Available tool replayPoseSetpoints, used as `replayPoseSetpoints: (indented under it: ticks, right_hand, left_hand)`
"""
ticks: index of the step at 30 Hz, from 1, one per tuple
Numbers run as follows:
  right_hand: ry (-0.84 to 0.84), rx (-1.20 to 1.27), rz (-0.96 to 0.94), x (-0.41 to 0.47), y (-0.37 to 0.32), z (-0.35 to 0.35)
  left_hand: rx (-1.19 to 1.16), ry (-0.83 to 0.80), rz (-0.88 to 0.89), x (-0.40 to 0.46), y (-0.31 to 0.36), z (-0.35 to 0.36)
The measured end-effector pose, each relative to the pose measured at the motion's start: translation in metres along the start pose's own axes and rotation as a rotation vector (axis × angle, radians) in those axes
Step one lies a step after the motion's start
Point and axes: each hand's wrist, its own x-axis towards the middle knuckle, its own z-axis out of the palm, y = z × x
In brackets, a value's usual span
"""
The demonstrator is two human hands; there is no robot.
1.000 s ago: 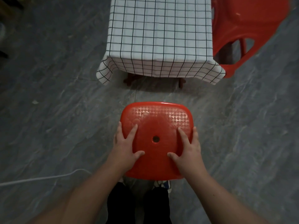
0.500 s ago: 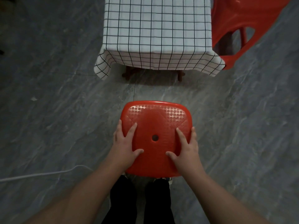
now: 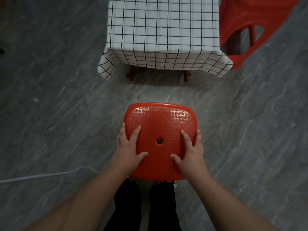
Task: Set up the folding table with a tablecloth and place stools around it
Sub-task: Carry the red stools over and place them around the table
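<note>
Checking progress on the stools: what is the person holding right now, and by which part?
The red stool, held by its seat: the left hand grips the seat's left edge and the right hand its right edge, thumbs on top.

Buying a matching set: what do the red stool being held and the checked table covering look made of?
Red stool: looks like glossy moulded plastic, given the shiny highlights, embossed flower pattern and centre hole. Tablecloth: probably thin woven fabric, matte white with a black grid, draping softly at its corners.
</note>
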Motion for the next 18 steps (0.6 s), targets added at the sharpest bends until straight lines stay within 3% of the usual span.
replayPoseSetpoints:
  ticks: [18]
  right_hand:
    - [-0.045,-0.154,0.033,-0.002,-0.013,-0.011]
  left_hand:
    - [0.087,-0.001,-0.016,-0.008,0.018,-0.015]
